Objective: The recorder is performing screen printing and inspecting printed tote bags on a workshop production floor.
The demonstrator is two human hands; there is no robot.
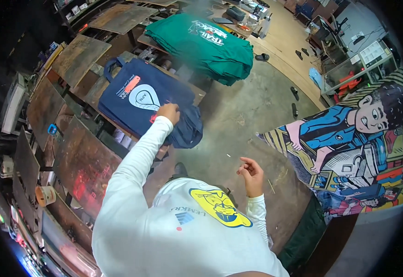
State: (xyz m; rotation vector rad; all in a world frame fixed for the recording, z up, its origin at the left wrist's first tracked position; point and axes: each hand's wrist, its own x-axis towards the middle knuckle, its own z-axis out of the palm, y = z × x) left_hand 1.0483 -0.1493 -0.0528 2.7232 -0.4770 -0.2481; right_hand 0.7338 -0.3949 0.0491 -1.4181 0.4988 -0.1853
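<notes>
My left hand [168, 112] is over the right part of a navy printed cloth piece [118, 108], its fingers curled down at the edge of the white drop-shaped print. What those fingers pinch, if anything, is too small to make out. A small red patch [153, 118] shows beside the wrist. The navy cloth lies spread on a board, with a loop at its far left corner and bunched folds [187, 131] drooping off the right side. My right hand [252, 176] hovers above the floor in front of my body, fingers loosely bent and apart, nothing visible in it.
Beyond the navy cloth, a pile of green printed shirts [201, 46] covers another board. Worn flat boards [84, 161] line the left side, with an orange-rimmed tub [45, 196] among them. A cartoon-printed panel [349, 143] stands at right. Sandals [294, 93] lie on the concrete floor.
</notes>
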